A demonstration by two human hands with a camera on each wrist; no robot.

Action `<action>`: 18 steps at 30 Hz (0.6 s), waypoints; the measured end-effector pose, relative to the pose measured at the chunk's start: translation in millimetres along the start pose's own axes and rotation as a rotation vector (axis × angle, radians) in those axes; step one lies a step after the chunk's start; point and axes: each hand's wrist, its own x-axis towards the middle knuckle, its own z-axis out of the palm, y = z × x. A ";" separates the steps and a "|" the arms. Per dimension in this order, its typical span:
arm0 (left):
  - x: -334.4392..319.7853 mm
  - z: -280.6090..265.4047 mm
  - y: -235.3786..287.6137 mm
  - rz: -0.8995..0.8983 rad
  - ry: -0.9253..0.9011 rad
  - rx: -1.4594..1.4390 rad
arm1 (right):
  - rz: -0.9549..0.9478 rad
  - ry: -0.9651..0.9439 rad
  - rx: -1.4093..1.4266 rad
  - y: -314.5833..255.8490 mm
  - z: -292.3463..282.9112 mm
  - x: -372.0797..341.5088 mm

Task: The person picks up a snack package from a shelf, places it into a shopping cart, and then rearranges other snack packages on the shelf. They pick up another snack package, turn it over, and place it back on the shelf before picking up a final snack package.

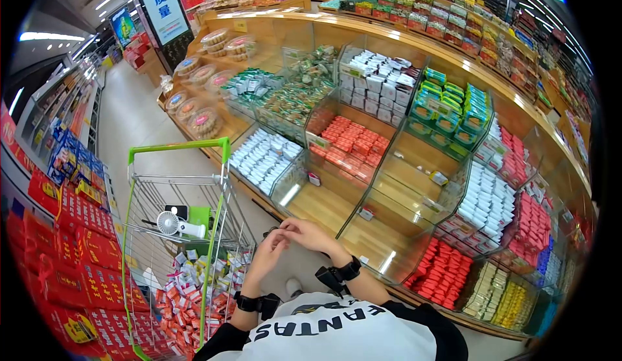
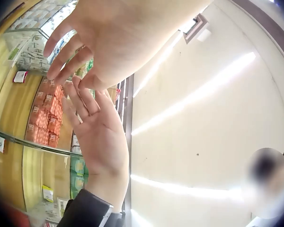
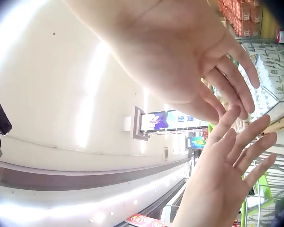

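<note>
The left hand [image 1: 269,253] and right hand [image 1: 307,235] met, fingers relaxed and empty. A careless leftward swing could have knocked the cart [image 1: 178,146].

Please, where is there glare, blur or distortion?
Head view: wide-angle curving, black corners, glare on the clear-walled brown wooden bins. Left wrist view: glaring white streaks on the pale ceiling, blurred round patch lower right. Right wrist view: similar streaks.
</note>
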 end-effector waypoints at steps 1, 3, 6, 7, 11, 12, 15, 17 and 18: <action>4.2 5.4 1.0 0.013 -0.009 0.029 | 0.002 0.007 0.002 1.3 -6.2 -3.3; 11.6 19.1 11.8 0.006 -0.027 0.071 | 0.030 0.059 -0.072 4.0 -18.3 -8.9; 27.9 40.9 16.6 0.069 -0.059 0.085 | -0.008 0.097 0.019 13.2 -38.1 -14.7; 34.6 47.3 16.8 0.139 -0.066 0.056 | -0.006 0.110 0.019 9.9 -46.3 -18.2; 60.2 67.1 25.5 0.146 -0.124 0.114 | 0.021 0.194 0.011 -6.4 -82.3 -29.8; 64.8 73.2 35.5 0.126 -0.144 0.130 | 0.014 0.235 -0.015 -6.4 -88.0 -31.4; 81.9 79.2 34.0 0.104 -0.213 0.143 | 0.051 0.310 -0.072 1.4 -98.8 -31.7; 93.9 79.5 32.8 0.106 -0.266 0.137 | 0.040 0.306 -0.038 2.6 -105.6 -31.6; 99.6 78.1 35.4 0.098 -0.305 0.111 | 0.023 0.288 -0.004 3.1 -109.2 -31.1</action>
